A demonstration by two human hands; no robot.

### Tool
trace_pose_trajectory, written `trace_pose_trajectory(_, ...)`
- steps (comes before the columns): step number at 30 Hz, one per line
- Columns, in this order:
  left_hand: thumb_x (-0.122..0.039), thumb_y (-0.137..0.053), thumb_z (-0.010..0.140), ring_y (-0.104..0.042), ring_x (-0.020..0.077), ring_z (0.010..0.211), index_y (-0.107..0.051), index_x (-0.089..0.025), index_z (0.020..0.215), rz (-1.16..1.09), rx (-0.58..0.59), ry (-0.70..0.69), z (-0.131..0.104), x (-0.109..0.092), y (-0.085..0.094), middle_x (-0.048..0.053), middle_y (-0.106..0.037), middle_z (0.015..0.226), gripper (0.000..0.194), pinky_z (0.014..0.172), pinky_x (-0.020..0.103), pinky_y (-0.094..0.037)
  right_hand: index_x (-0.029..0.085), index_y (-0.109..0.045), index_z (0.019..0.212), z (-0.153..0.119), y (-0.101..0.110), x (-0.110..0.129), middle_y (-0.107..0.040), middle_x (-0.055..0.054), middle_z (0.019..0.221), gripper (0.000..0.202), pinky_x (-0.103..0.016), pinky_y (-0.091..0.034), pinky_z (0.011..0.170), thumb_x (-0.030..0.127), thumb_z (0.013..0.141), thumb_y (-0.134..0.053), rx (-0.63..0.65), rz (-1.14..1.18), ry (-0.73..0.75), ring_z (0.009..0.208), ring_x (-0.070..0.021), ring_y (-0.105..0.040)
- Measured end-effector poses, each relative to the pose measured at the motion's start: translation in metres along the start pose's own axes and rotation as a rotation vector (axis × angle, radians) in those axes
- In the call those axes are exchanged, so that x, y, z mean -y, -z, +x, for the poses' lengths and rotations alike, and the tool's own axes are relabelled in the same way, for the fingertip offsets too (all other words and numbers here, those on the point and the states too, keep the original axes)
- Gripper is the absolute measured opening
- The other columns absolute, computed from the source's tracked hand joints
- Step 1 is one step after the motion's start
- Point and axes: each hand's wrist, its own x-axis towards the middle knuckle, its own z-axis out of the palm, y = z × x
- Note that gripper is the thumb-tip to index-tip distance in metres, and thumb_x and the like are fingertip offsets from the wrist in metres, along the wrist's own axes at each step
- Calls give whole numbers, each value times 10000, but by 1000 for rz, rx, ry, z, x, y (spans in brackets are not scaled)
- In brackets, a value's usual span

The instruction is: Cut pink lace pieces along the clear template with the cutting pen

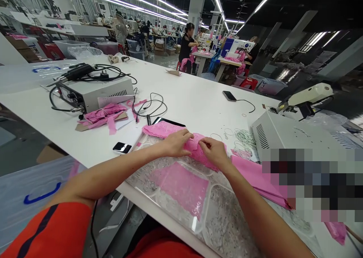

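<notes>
A strip of pink lace fabric point(161, 128) lies across the far side of a clear plastic sheet with a mottled grey pattern point(227, 216). My left hand point(177, 142) rests on the lace, its thumb and fingers apart. Close to its right, my right hand point(214, 151) pinches the lace between thumb and fingertips. Nearer to me, a flat sheer pink piece point(184, 186) is spread on the plastic. Folded plain pink fabric point(258, 178) sits beside my right forearm.
At left, a grey box-shaped device point(104, 93) with cables stands behind pink scraps point(103, 114). A white-cased device point(123, 147), a phone point(229, 95), loose elastic loops point(245, 139) and a machine point(283, 133) surround the work area. People sit at sewing machines beyond.
</notes>
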Motion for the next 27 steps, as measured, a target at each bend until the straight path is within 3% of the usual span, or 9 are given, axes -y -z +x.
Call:
trace_pose_trajectory(4,-190,-567,882,-608,182,925,-661,-188,984,16,-65,16,4,1,-8,53,-616,1024,139,775,275,-483,201,-627,667,3,3,-2,-580,6,587,250,-265,-343,568,353,803,-482,11,63,-62,573,-138,-484)
trace_pose_trajectory(8,-162,-473,932,-630,143,866,-700,-188,891,2,-108,9,15,6,-3,36,-640,946,232,771,241,-485,197,-604,639,7,5,-5,-534,10,553,276,-268,-321,546,411,771,-491,39,128,-128,551,-136,-446)
trace_pose_trajectory(13,-169,-369,973,-608,179,912,-678,-146,970,76,-158,-4,10,-4,6,94,-624,992,310,784,288,-479,195,-569,614,10,7,-3,-464,23,526,311,-263,-290,509,465,752,-499,93,228,-191,517,-120,-381)
trace_pose_trajectory(16,-217,-466,942,-588,184,864,-677,-174,918,134,-93,-104,2,-16,2,76,-616,927,216,757,291,-467,196,-553,601,10,7,0,-431,36,512,304,-261,-272,496,463,742,-513,113,277,-215,504,-109,-350)
trace_pose_trajectory(19,-142,-588,837,-580,186,792,-671,-164,808,194,-4,-148,-3,-21,-8,72,-609,858,90,707,297,-461,196,-545,583,11,9,1,-413,42,503,297,-259,-259,488,460,719,-543,96,314,-236,500,-102,-329)
trace_pose_trajectory(22,-98,-565,834,-585,217,786,-655,-123,736,246,17,-75,-4,-17,-13,111,-604,853,136,669,322,-459,194,-553,587,11,14,-1,-436,38,509,308,-255,-286,488,478,703,-576,60,362,-260,499,-100,-355)
trace_pose_trajectory(27,-282,-525,934,-603,245,861,-683,-126,825,237,-25,63,-7,-27,-8,119,-601,904,247,711,347,-483,185,-581,643,12,25,-9,-525,13,544,325,-261,-406,529,509,663,-601,-18,493,-298,534,-119,-480)
